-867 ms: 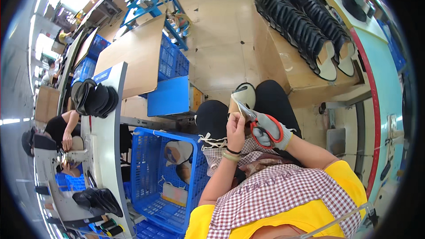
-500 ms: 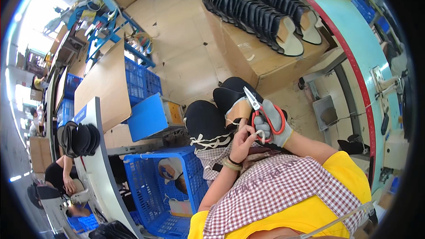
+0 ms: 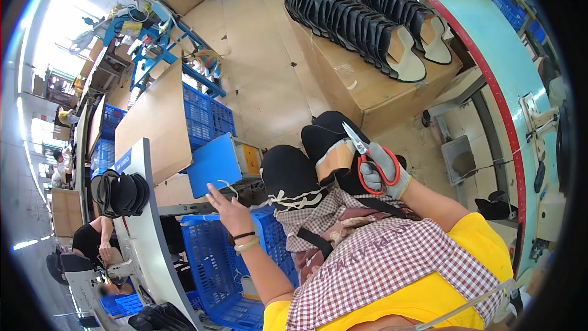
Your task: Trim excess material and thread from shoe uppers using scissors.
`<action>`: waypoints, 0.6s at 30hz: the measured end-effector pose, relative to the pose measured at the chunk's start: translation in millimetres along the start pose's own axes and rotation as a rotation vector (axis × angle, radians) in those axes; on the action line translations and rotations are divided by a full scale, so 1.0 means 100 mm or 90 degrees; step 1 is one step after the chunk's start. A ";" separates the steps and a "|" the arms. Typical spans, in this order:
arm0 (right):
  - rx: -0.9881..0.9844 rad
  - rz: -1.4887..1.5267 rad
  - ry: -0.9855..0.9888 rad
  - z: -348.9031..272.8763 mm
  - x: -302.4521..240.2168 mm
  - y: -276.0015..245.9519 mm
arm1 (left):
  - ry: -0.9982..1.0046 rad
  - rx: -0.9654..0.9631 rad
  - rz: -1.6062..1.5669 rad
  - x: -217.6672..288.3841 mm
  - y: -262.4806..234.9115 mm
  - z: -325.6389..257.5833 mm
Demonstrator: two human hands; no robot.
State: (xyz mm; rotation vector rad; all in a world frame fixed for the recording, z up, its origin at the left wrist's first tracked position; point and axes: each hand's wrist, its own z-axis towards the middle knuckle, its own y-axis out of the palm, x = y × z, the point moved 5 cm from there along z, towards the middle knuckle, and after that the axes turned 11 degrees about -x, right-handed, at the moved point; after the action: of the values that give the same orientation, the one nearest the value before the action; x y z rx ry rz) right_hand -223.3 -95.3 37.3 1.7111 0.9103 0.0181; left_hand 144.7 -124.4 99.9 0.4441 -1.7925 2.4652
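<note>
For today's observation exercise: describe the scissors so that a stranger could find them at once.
Start at the checked apron on the person's lap. Just above it, the gloved right hand holds the scissors beside a tan and black shoe piece. Their red-orange loop handles and silver blades set them apart from everything nearby.

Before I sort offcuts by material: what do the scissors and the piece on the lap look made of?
Scissors: bright metal blades that glint, with glossy red-orange handle loops, probably plastic. Right hand holds them in a grey knitted glove. Shoe piece: matte tan face with a black edge, possibly board or leather with rubber; the view leaves that open.
</note>
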 end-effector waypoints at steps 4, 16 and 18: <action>-0.010 -0.103 -0.021 -0.02 -0.05 -0.08 | 0.115 -0.196 -0.012 0.50 0.32 0.18; -0.056 -0.283 -0.239 -0.06 -0.66 -0.27 | 0.430 -0.910 -0.778 2.18 0.73 -0.26; -0.136 -0.157 -0.274 0.14 -0.65 -0.01 | 0.438 -0.978 -1.234 2.34 0.26 -0.25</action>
State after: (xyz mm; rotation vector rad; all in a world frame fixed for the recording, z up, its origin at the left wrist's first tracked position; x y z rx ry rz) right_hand -263.3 -144.0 59.3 1.3250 0.7568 -0.3900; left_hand -90.0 -136.6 131.5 0.5085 -1.0899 -0.1960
